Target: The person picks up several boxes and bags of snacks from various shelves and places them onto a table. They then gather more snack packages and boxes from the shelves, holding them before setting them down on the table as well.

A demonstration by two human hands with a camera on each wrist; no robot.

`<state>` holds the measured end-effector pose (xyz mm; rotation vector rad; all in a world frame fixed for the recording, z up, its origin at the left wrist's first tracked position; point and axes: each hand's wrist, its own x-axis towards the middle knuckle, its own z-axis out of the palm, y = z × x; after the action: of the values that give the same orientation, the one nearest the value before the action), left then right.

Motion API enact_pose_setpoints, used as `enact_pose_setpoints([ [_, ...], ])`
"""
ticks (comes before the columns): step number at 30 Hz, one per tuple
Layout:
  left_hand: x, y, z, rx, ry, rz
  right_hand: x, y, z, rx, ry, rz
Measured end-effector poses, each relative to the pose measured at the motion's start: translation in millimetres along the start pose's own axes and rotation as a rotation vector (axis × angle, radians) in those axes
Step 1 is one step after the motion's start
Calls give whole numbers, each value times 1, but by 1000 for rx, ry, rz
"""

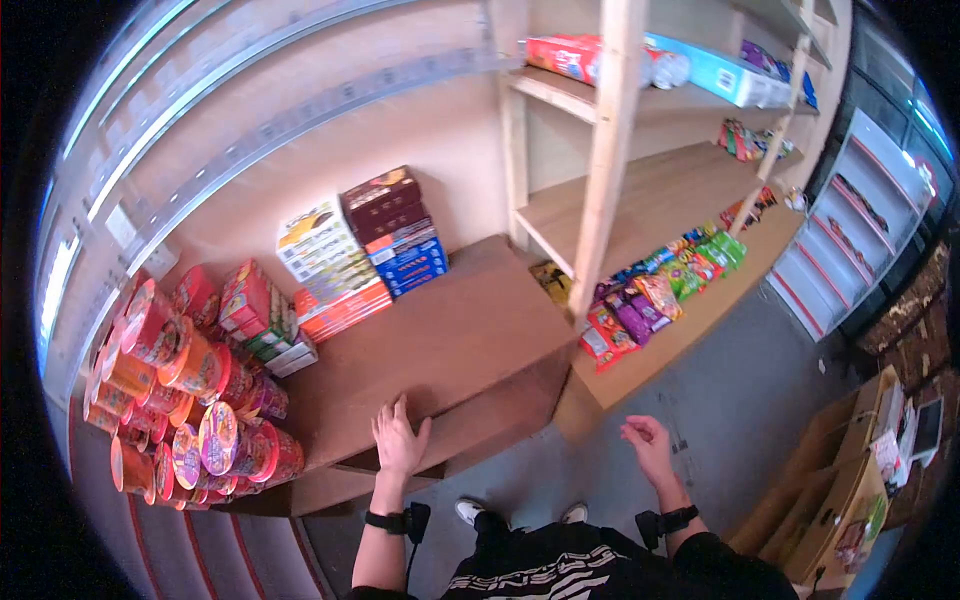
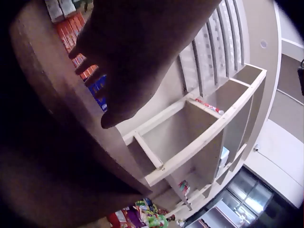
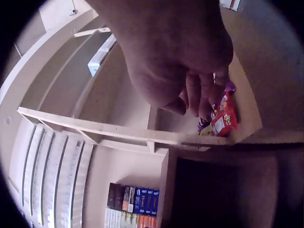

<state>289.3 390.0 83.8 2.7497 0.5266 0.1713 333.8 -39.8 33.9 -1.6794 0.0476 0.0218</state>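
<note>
My left hand (image 1: 400, 442) is at the front edge of the brown counter (image 1: 450, 340), fingers spread and straight, with nothing in its grasp. In the left wrist view that hand (image 2: 126, 61) appears dark, its fingertips overlapping the orange boxes (image 2: 76, 35) behind. Over the floor to the right, my right hand (image 1: 650, 447) hangs in the air with loosely curled fingers, holding nothing. The right wrist view shows the same hand (image 3: 175, 61) in front of the wooden shelf, its fingers overlapping a red snack bag (image 3: 225, 116). Stacked cup noodles (image 1: 225, 440) stand left of my left hand.
Brown boxes (image 1: 383, 205), blue boxes (image 1: 412, 262) and pale yellow boxes (image 1: 325, 245) are stacked against the wall. A wooden post (image 1: 607, 180) rises at the counter's right end. Snack bags (image 1: 650, 300) line the low shelf. A white rack (image 1: 850, 230) stands farther right.
</note>
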Motion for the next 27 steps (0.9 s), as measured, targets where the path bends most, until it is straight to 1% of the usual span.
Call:
enact_pose_setpoints([
  [2, 16, 34, 2, -81, 82, 158, -6, 7, -23, 35, 35, 17],
  [3, 24, 50, 8, -47, 97, 198, -10, 8, -33, 44, 61, 18],
  [4, 34, 63, 16, -45, 90, 227, -15, 7, -44, 35, 91, 24],
  [6, 52, 93, 33, -138, 87, 262, -26, 10, -67, 28, 157, 30],
  [8, 62, 128, 39, -152, 60, 303, -39, 16, -95, -24, 204, 6],
  [10, 69, 154, 52, -169, 26, 340, -58, 17, -124, -1, 273, 20],
  [12, 79, 174, 69, -100, 100, 386, -77, 21, -153, 20, 331, 30],
  [13, 80, 184, 71, -129, 17, 320, -87, 28, -169, 47, 393, 55],
  [14, 85, 187, 81, -136, 12, 343, -97, 34, -183, 78, 454, 76],
  [16, 93, 181, 108, 9, -13, 226, -114, 43, -207, 72, 529, 73],
  [17, 92, 175, 114, 4, -15, 248, -121, 48, -217, 65, 580, 78],
  [18, 90, 168, 122, 82, 35, 286, -128, 53, -226, 67, 602, 76],
  [19, 87, 174, 122, 161, 84, 322, -135, 58, -234, 41, 628, 87],
  [20, 86, 181, 123, 160, 79, 337, -141, 63, -240, 16, 650, 102],
  [22, 74, 198, 100, 301, -23, 251, -150, 62, -245, 22, 658, 114],
  [24, 79, 205, 95, 287, -60, 228, -152, 60, -249, 28, 654, 124],
  [26, 81, 212, 85, 255, -149, 174, -150, 59, -248, 95, 679, 125],
  [27, 81, 212, 84, 253, -148, 181, -149, 60, -247, 102, 683, 126],
])
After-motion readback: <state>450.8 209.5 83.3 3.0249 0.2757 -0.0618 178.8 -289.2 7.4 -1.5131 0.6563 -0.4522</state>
